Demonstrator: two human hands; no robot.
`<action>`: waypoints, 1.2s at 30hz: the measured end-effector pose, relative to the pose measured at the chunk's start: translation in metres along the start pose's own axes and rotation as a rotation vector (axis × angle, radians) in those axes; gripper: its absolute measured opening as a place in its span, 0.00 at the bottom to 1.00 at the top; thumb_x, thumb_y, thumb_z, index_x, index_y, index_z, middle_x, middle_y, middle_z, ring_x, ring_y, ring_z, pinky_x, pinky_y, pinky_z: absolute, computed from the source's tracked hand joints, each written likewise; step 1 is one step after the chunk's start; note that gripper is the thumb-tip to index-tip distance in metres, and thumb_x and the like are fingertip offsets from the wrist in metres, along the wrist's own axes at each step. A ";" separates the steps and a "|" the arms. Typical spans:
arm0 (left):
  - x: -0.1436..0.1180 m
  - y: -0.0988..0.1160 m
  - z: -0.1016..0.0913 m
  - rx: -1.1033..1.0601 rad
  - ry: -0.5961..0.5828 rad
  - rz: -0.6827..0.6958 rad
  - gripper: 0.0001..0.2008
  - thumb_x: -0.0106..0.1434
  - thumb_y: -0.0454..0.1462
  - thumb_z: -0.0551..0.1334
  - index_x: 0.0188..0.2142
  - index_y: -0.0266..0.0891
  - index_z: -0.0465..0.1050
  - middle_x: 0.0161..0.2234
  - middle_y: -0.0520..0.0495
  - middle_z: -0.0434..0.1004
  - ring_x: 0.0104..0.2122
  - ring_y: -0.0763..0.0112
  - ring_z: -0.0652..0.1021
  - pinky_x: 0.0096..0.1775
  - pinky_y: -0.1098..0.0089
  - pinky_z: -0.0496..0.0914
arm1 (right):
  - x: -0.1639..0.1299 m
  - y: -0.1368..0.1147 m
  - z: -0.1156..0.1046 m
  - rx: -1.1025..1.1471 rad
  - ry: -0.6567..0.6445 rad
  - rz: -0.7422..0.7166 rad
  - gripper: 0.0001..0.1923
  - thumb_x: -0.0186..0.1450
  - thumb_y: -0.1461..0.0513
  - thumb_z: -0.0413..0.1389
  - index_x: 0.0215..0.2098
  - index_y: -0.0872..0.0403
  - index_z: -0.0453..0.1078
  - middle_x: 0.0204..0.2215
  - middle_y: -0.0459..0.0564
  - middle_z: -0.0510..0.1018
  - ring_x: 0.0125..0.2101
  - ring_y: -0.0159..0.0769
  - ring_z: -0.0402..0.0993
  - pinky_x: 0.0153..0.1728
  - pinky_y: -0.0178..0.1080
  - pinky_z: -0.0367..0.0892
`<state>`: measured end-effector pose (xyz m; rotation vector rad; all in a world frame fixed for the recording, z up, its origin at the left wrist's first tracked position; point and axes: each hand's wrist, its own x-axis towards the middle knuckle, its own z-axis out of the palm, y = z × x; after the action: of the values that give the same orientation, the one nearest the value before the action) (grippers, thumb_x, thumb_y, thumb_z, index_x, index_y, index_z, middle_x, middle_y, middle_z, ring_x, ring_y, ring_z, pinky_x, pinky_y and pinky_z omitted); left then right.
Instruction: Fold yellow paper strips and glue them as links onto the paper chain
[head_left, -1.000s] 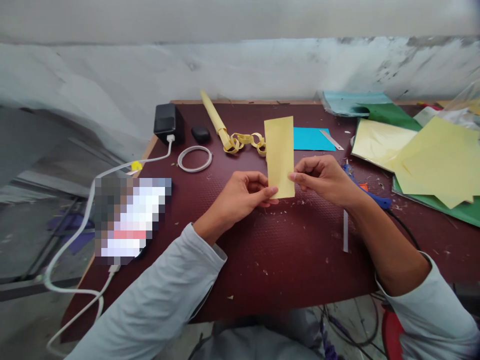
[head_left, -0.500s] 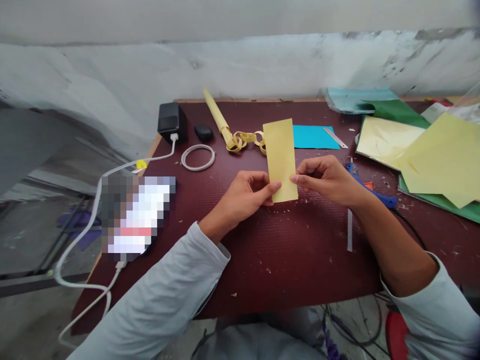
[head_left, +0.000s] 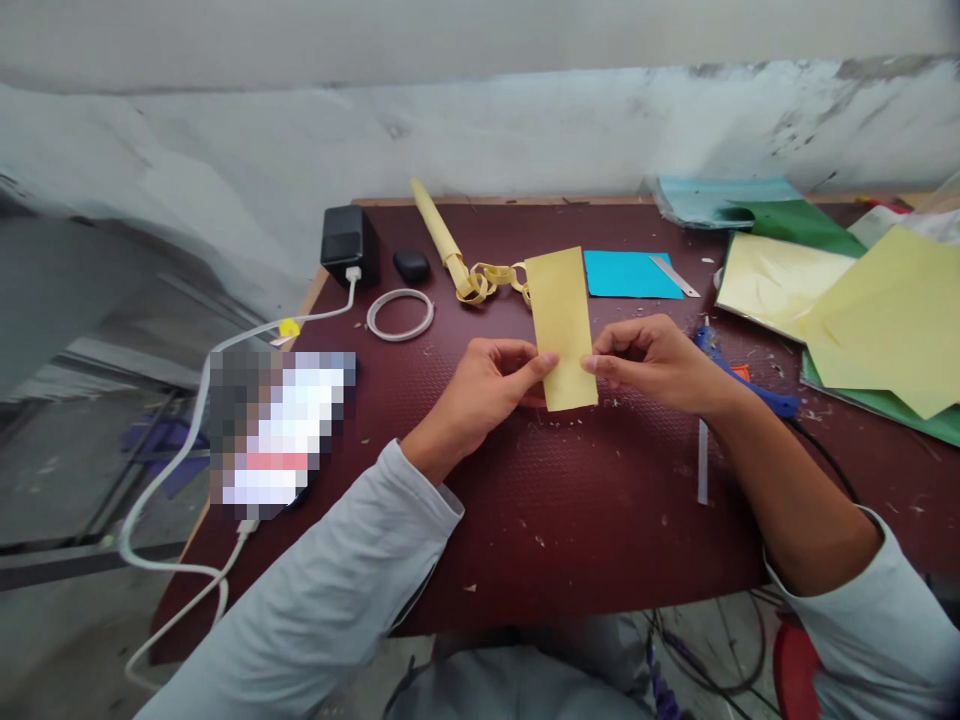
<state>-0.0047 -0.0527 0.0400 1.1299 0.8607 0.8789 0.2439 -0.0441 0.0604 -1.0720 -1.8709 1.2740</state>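
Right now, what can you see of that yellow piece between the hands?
The yellow piece is a plain, narrow rectangle, seemingly paper or thin card, with no visible marks. It is held lengthwise over the table, top leaning left; whether its lower edge touches down is unclear. The left hand and right hand pinch its lower left and right edges, thumbs in front.

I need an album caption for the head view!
Left hand and right hand hold yellow paper over a maroon table.
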 end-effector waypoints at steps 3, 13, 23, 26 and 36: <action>0.000 0.001 0.001 -0.008 0.010 -0.006 0.25 0.58 0.56 0.80 0.36 0.35 0.86 0.37 0.40 0.89 0.33 0.64 0.86 0.38 0.65 0.84 | 0.000 0.000 0.000 -0.018 -0.016 -0.004 0.18 0.71 0.51 0.71 0.31 0.55 0.76 0.25 0.44 0.75 0.26 0.29 0.66 0.28 0.37 0.59; -0.001 0.001 0.001 -0.048 0.056 0.009 0.25 0.58 0.55 0.81 0.38 0.34 0.86 0.40 0.38 0.90 0.35 0.62 0.88 0.37 0.65 0.85 | 0.000 0.002 -0.002 -0.008 -0.070 0.007 0.18 0.72 0.52 0.70 0.32 0.55 0.76 0.25 0.44 0.76 0.26 0.29 0.66 0.27 0.36 0.59; 0.000 0.004 0.002 -0.075 0.144 0.030 0.23 0.57 0.52 0.82 0.36 0.33 0.85 0.38 0.40 0.89 0.32 0.67 0.85 0.33 0.70 0.82 | 0.000 0.001 -0.001 0.010 -0.153 0.051 0.18 0.72 0.51 0.69 0.33 0.56 0.77 0.25 0.43 0.74 0.26 0.28 0.63 0.27 0.36 0.56; 0.002 0.004 0.002 -0.068 0.164 0.021 0.22 0.58 0.51 0.81 0.35 0.33 0.84 0.37 0.39 0.88 0.32 0.67 0.85 0.33 0.69 0.83 | 0.000 0.001 -0.002 0.003 -0.188 0.062 0.17 0.72 0.51 0.68 0.33 0.55 0.77 0.25 0.43 0.74 0.26 0.28 0.64 0.27 0.36 0.56; 0.006 0.006 0.000 -0.133 0.271 0.071 0.22 0.55 0.48 0.83 0.34 0.34 0.80 0.37 0.43 0.87 0.34 0.66 0.86 0.32 0.68 0.83 | -0.001 0.003 -0.006 -0.025 -0.320 0.112 0.20 0.74 0.49 0.65 0.32 0.55 0.75 0.24 0.42 0.70 0.25 0.28 0.59 0.26 0.37 0.50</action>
<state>-0.0028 -0.0462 0.0455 0.9424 0.9719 1.1497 0.2505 -0.0412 0.0593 -1.0468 -2.0887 1.5668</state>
